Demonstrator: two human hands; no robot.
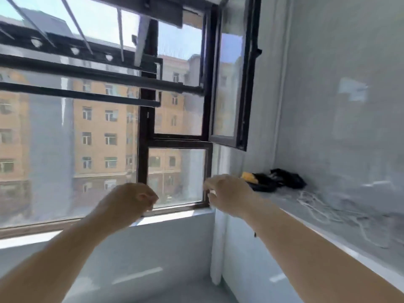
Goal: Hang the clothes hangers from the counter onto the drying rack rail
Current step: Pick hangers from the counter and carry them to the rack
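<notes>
The left hand point(133, 201) is clenched and empty, left of the counter point(282, 201). The right hand point(228, 193) is over the counter's edge with its fingers bent, and blur hides whether it holds anything. White hangers point(321, 208) lie on the counter.

A tangle of thin white wire clothes hangers point(323, 212) lies flat on the pale grey tabletop point(284, 204) at the right, close to the wall. It is too blurred to count single hangers. The dark metal drying rack rail point(87, 73) runs level across the window at the upper left, well apart from the hangers. A second dark bar point(76, 94) runs just below it.
</notes>
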